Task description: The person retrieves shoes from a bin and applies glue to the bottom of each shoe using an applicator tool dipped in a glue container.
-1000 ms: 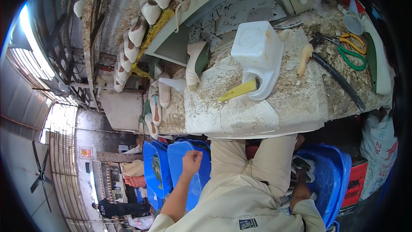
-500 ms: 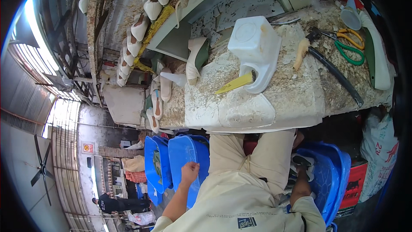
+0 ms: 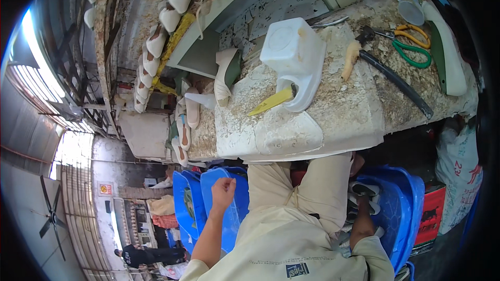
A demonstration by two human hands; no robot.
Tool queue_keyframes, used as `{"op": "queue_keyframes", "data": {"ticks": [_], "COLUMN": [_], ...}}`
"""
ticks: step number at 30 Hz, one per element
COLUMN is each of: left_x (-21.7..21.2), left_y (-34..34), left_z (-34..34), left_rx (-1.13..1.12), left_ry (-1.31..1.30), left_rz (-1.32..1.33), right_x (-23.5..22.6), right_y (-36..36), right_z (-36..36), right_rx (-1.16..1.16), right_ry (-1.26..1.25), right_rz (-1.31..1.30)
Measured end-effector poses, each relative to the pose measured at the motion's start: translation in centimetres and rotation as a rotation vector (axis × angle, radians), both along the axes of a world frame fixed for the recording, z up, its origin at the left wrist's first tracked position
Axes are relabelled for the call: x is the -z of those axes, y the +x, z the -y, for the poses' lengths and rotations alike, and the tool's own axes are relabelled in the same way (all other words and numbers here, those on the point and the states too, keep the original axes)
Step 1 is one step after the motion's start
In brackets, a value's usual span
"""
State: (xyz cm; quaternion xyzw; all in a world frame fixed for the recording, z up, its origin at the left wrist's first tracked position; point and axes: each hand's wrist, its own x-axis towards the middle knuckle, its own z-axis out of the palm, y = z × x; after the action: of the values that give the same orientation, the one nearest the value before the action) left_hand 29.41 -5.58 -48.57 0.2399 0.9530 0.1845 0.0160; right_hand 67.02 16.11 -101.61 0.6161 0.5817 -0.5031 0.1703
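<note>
Grey wall (image 3: 117,158) and barred window (image 3: 77,148) close the left of the frame. Whitish, crusted workbench (image 3: 359,122) spans the centre and upper right. Blue plastic follows: left bin (image 3: 237,216) at lower centre, right bin (image 3: 396,208) at lower right. White container (image 3: 291,47) stands on the bench, upper centre. Left forearm (image 3: 208,234) slants upward from lower centre; right forearm (image 3: 363,226) rises at lower right. Left hand (image 3: 223,191), against the left bin, is loosely closed, fingers curled. Right hand (image 3: 363,204), lower right, is partly hidden beside pale shoes (image 3: 374,208); its grip cannot be told. Yellow pointed tool (image 3: 272,100) rests its dark end at the container's opening
</note>
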Motion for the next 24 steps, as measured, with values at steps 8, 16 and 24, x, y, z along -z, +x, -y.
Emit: {"op": "queue_keyframes", "data": {"ticks": [8,16,24], "left_x": [11.3,20.8,18.3], "left_y": [6.4,9.6,7.6], "left_z": [0.3,-1.8,-6.3], "left_rx": [-0.135,-0.105,-0.080], "left_ry": [-0.164,-0.261,-0.003], "left_rz": [0.090,0.248,0.293], "right_x": [7.7,10.5,7.3], "right_y": [-0.6,3.8,5.3], "right_z": [-8.4,-15.9,-17.3], "right_rx": [0.196,0.766,0.536], "right_ry": [-0.102,0.027,0.272], "right_rz": [0.156,-0.136,0.073]}}
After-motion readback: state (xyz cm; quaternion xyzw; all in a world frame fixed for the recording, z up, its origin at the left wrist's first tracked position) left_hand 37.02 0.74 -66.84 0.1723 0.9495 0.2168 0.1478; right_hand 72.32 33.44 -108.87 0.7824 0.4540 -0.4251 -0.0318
